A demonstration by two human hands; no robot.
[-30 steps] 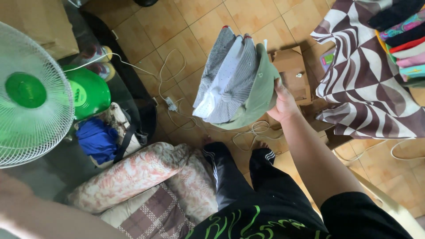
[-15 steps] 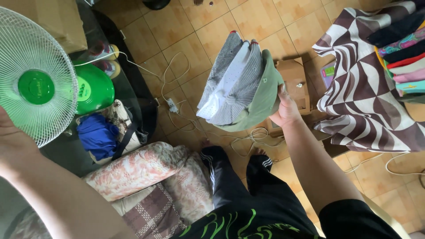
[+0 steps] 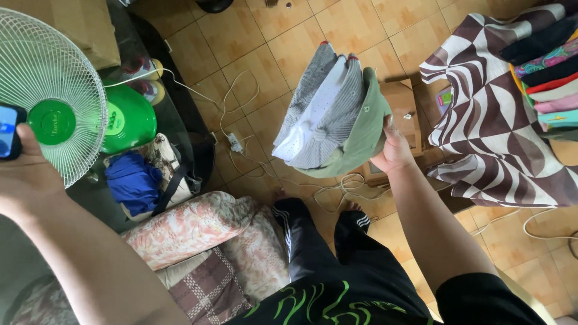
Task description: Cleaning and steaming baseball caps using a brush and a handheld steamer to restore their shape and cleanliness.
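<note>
1. The stack of caps [image 3: 334, 117] is in the air over the tiled floor [image 3: 253, 36], its long axis running from near to far.
2. The right hand [image 3: 392, 150] has its grip clenched on the stack's right edge.
3. The left hand [image 3: 24, 174], far to the left, grasps a phone [image 3: 8, 131].
</note>
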